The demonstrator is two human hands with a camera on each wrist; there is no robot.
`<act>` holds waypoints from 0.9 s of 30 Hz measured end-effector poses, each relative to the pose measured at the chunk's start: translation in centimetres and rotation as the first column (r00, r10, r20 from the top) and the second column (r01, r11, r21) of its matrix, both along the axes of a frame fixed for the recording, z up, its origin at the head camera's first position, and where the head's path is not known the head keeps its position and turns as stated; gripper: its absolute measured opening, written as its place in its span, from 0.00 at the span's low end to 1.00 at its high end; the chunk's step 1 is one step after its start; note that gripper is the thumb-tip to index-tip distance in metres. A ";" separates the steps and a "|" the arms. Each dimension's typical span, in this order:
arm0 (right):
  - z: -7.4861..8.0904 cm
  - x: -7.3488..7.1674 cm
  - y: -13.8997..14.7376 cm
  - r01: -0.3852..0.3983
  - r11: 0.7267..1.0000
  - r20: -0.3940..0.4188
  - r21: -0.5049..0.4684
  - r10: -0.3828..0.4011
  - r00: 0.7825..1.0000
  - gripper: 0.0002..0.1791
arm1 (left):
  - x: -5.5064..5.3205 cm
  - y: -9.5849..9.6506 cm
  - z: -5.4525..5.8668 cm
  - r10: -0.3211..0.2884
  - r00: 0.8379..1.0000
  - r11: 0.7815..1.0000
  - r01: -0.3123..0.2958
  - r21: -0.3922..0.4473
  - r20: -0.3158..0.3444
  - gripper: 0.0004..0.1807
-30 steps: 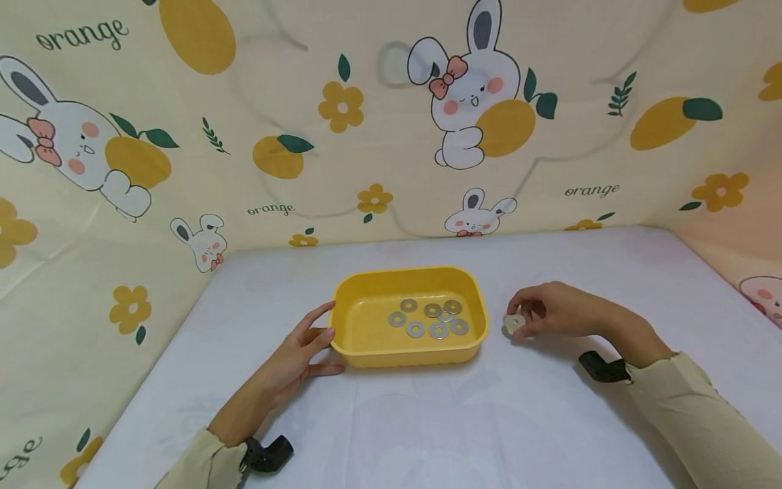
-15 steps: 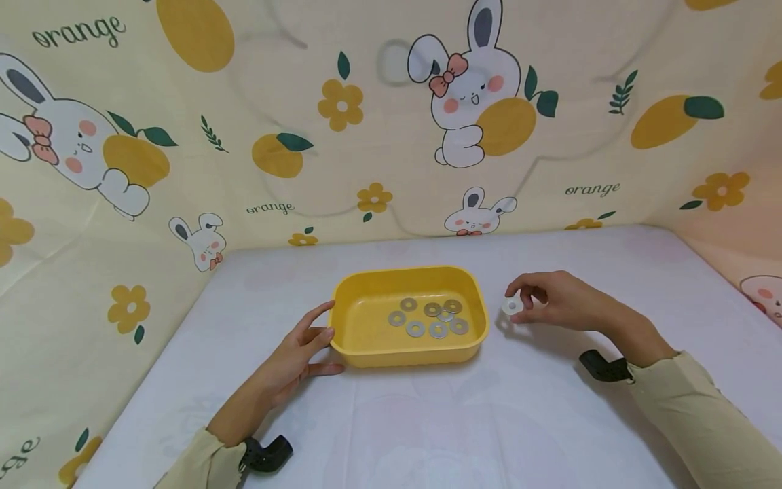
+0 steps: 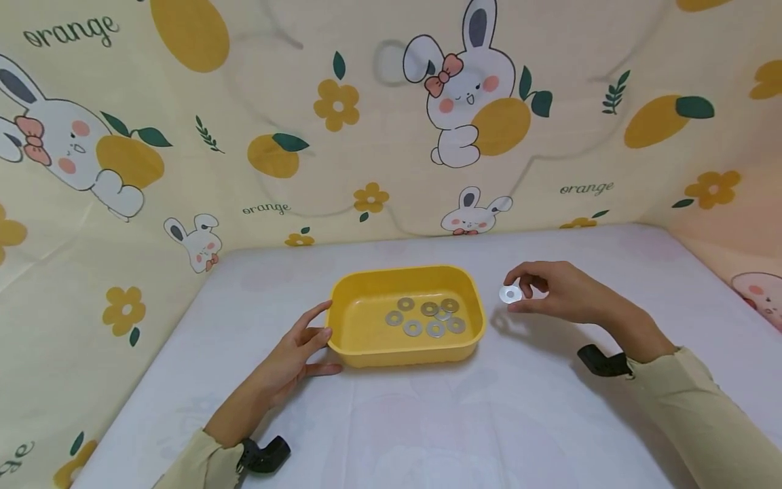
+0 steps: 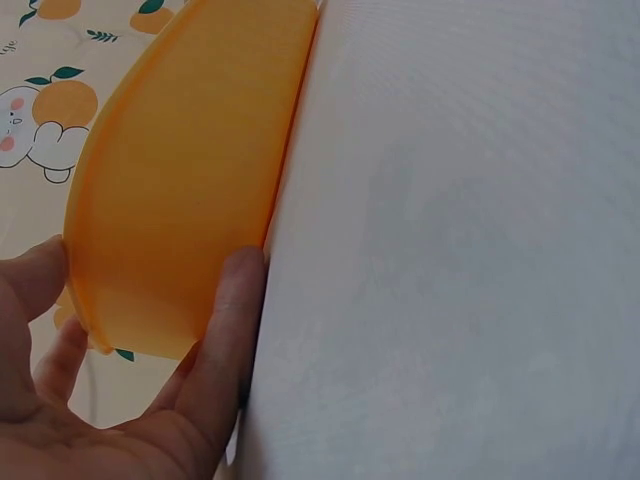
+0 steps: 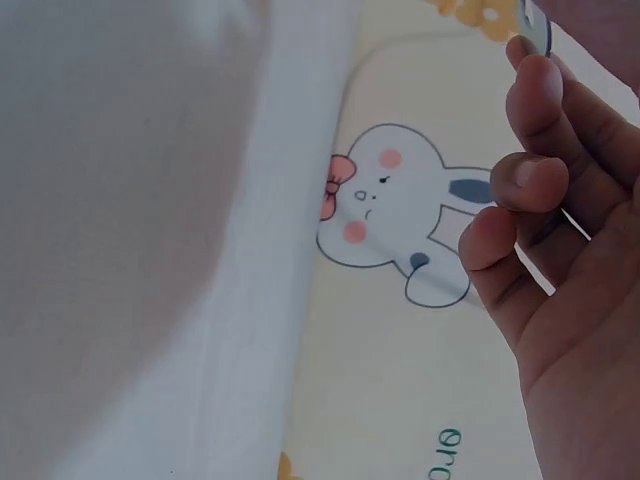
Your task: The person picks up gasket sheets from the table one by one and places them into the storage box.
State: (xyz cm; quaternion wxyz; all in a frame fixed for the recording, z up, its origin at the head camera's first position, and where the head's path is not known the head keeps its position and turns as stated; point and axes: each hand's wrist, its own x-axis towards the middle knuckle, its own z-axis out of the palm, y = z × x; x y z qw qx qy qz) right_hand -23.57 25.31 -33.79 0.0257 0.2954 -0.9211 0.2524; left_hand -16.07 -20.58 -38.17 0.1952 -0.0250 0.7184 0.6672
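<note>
My left hand (image 3: 287,363) holds the left end of a shallow yellow plastic tray (image 3: 397,357). Fingers touch its rim and another digit lies low along its outer wall, as the left wrist view shows against the orange-looking tray (image 4: 190,170). Several flat metal washers (image 3: 412,328) lie in the tray's middle and right part, some overlapping. To the right of the tray and above the table, my right hand (image 3: 565,292) pinches one washer (image 3: 510,294), its hole facing the head camera. In the right wrist view the right hand (image 5: 580,250) shows curled fingers; that washer is mostly hidden.
A white cloth (image 3: 421,428) covers the table. Behind and at the sides stands a cream cloth wall (image 3: 391,149) printed with rabbits, oranges and flowers. Black wrist cameras (image 3: 265,455) sit at both cuffs.
My right hand has lifted the washer up from the table and turned its face toward the head camera. The left hand and tray have stayed in place.
</note>
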 end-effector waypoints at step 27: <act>2.9 -1.4 -5.0 -0.093 0.995 0.018 -0.019 0.094 0.995 0.18 | 0.0 -0.2 -0.2 -0.001 1.000 1.000 0.001 0.006 0.000 0.32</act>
